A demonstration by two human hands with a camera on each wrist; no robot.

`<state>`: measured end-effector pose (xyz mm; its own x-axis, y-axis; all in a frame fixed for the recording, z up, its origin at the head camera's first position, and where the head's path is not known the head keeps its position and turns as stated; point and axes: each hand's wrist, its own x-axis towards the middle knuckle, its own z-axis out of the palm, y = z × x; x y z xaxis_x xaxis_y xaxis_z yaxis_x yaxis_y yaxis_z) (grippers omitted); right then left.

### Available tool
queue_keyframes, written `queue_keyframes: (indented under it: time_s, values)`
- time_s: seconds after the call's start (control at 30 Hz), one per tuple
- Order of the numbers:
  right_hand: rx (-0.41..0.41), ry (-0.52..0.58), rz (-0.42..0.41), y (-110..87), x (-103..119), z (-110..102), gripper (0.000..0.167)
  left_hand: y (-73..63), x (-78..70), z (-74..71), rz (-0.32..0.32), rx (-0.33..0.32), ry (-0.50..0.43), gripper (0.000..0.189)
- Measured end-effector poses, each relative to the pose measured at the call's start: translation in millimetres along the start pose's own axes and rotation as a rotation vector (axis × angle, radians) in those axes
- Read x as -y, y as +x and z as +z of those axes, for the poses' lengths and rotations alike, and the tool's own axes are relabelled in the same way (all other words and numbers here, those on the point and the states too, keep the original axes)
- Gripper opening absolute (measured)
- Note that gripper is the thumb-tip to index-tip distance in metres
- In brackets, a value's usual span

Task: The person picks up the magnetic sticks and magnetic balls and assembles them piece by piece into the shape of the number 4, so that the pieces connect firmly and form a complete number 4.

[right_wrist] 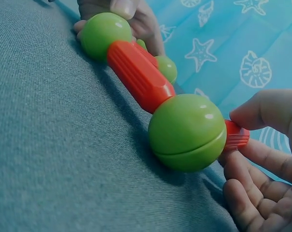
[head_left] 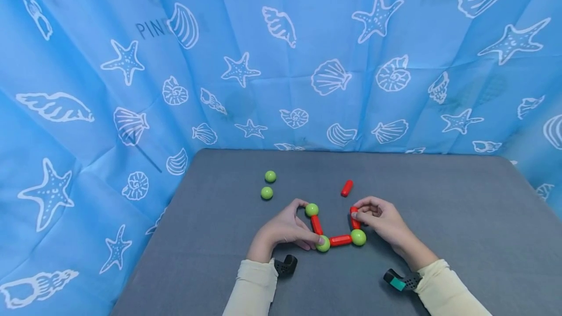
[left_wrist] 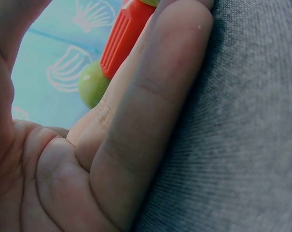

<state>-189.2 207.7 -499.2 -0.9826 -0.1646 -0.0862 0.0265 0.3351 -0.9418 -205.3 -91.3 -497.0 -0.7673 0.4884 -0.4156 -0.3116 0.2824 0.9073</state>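
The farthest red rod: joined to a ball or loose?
Loose: the red rod lies by itself on the gray tabletop, both ends free.

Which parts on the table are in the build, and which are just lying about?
In the build, hands on it:
three green balls
three red rods, forming a U with them

Lying about, perhaps spares:
two loose green balls
one loose red rod

left hand: green ball | right hand: red rod (pinched)
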Motion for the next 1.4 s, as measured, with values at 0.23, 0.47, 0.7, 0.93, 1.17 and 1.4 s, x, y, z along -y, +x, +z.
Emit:
queue_keyframes:
  time_s: [0.23, 0.47, 0.7, 0.93, 1.17, 1.4]
  values:
    - [0.018, 0.016, -0.02, -0.5, -1.2, 0.6, 0.033, 1.0, 0.8, 1.0, 0.001, 0.005, -0.015, 0.087]
    - [0.046, -0.009, -0.038, 0.1, -0.6, 2.0, 0.034, 3.0, 1.3, 0.5, -0.008, -0.004, -0.002, 0.088]
    - [0.051, -0.026, -0.036, 2.0, -2.1, 1.7, 0.033, 3.8, 1.9, -0.3, -0.012, -0.001, -0.006, 0.088]
    - [0.051, -0.044, -0.026, 1.0, -1.9, 2.0, 0.033, 3.0, 2.3, 0.7, -0.007, 0.001, -0.003, 0.088]
    - [0.052, -0.057, -0.026, -0.1, 1.8, 1.7, 0.034, 1.9, 0.5, 1.5, -0.005, 0.006, -0.011, 0.089]
    - [0.058, -0.063, -0.011, -0.3, 3.4, 2.1, 0.034, 0.8, -0.2, 1.9, -0.005, 0.002, -0.017, 0.09]
